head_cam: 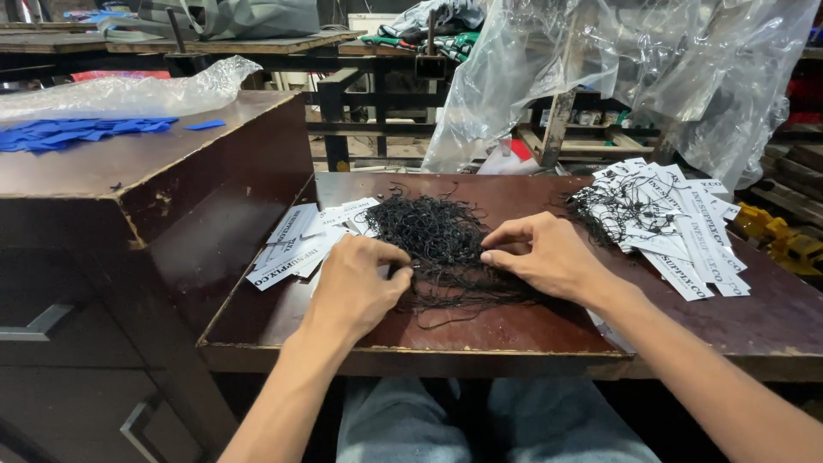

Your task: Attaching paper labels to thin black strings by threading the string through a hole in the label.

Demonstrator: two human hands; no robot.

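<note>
Two hands work one tangled heap of black strings (437, 244): left hand (356, 287) and right hand (544, 255) each pinch strands, between two piles of white tags (296, 249).

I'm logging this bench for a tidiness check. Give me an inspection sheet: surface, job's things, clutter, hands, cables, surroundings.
Surface: dark brown wooden table, worn and chipped along the front edge.
Job's things: tangled pile of black strings at centre; loose white paper tags to its left; a bigger heap of strung tags at right.
Clutter: blue scraps and a clear plastic sheet on the raised cabinet top at left.
Hands: left hand pinches strings at the pile's edge; right hand rests on the pile, fingers curled into it.
Cables: nothing seen.
Surroundings: hanging clear plastic bags behind, wooden benches, yellow object at far right.
</note>
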